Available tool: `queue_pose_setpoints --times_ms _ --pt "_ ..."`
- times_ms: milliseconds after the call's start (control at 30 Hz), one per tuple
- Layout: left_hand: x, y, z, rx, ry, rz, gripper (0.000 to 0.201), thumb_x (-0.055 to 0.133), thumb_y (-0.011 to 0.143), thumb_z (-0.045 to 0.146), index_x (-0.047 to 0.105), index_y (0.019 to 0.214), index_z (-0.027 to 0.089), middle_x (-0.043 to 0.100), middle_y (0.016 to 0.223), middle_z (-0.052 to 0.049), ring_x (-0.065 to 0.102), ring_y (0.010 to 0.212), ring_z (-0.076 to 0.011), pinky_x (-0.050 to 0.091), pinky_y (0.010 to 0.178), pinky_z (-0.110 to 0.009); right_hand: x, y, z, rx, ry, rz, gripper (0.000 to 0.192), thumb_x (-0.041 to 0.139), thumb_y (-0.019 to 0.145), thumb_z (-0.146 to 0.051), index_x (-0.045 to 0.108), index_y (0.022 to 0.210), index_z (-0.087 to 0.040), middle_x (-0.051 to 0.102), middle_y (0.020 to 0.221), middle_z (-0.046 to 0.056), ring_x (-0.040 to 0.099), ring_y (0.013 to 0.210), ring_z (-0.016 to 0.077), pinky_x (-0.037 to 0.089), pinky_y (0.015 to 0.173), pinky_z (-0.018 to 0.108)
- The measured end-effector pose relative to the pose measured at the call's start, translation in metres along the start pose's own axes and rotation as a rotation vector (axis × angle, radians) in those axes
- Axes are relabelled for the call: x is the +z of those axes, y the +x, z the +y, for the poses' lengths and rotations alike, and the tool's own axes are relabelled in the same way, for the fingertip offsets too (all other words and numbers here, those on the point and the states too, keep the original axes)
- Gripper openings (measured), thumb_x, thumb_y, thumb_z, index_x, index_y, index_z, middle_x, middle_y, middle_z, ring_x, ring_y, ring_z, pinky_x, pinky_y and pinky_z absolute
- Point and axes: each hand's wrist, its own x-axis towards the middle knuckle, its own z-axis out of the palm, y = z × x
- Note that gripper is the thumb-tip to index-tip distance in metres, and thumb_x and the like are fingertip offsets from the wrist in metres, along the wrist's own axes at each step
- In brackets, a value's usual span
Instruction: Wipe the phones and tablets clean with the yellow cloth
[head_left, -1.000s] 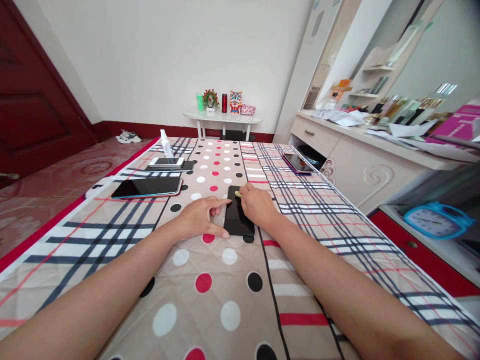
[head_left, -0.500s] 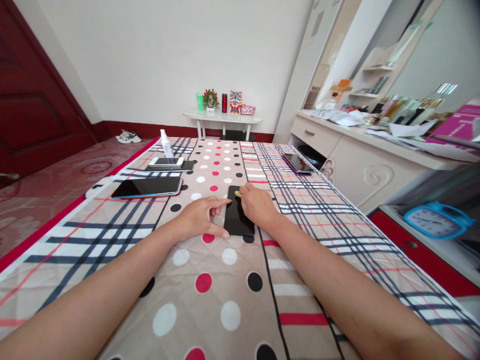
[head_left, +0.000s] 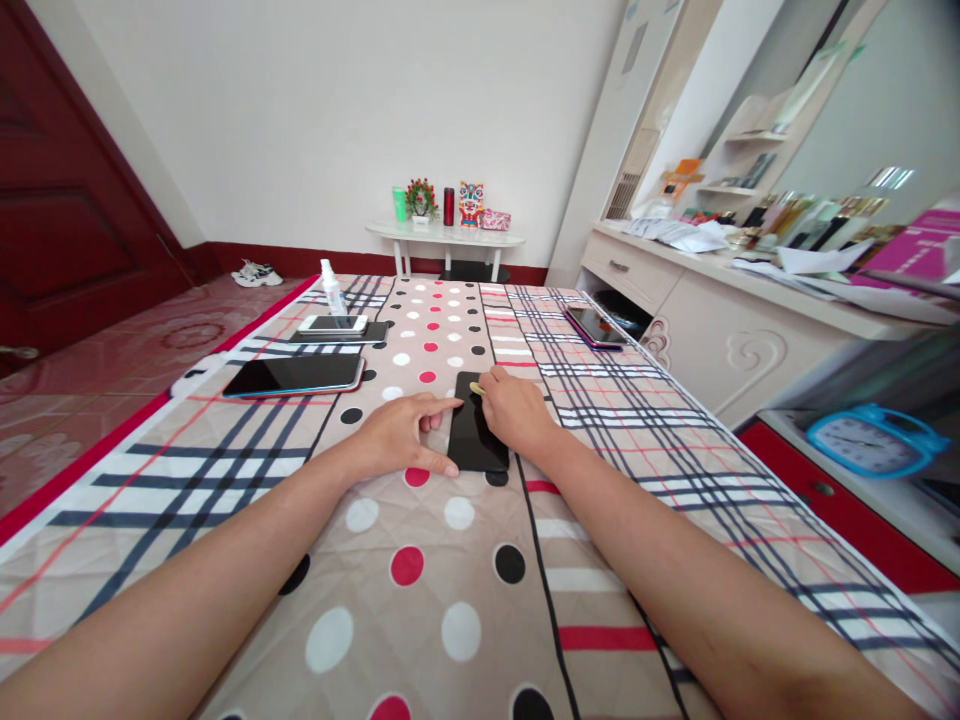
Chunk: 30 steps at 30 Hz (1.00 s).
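Observation:
A black smartphone (head_left: 474, 430) lies screen up on the dotted strip of the quilted bedspread (head_left: 412, 610), its long side pointing away from me. My left hand (head_left: 409, 432) holds it at the left edge, index finger on the upper side and thumb by the near corner, the other fingers curled. Over the phone's right side, my right hand (head_left: 515, 405) is closed in a pinch. A small flat yellow piece (head_left: 476, 388) pokes out from its fingertips onto the screen; its kind is too small to make out.
To the left lie a tablet (head_left: 296, 374), a white phone (head_left: 332, 324) on a dark one (head_left: 375, 332), and a white spray bottle (head_left: 331, 288). Another phone (head_left: 595, 327) lies far right. Beyond the bed's right edge stand a cluttered dresser (head_left: 705, 310) and a blue clock (head_left: 870, 441).

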Motion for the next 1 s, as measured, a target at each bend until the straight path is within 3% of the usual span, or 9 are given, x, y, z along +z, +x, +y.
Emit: queue_pose_setpoints --times_ms 300,1000 --pt "0.0001 -0.0006 -0.0002 0.003 0.001 0.008 0.089 0.08 0.053 0.061 0.055 0.13 0.024 0.054 0.086 0.001 0.052 0.076 -0.0162 0.042 0.071 -0.027 0.0046 -0.0001 0.0023 -0.024 0.005 0.066 0.022 0.034 0.094 -0.019 0.055 0.102 -0.018 0.06 0.103 0.009 0.061 0.08 0.0205 0.04 0.064 0.029" --pt "-0.0007 0.0003 0.0007 -0.003 0.01 -0.001 0.09 0.081 0.053 0.059 0.055 0.131 0.022 0.054 0.085 0.001 0.053 0.076 -0.0159 0.042 0.07 -0.027 0.0024 0.0003 0.0006 -0.008 0.004 0.009 0.025 0.031 0.095 -0.019 0.054 0.106 -0.017 0.059 0.107 0.011 0.061 0.084 0.0214 0.041 0.068 0.03"
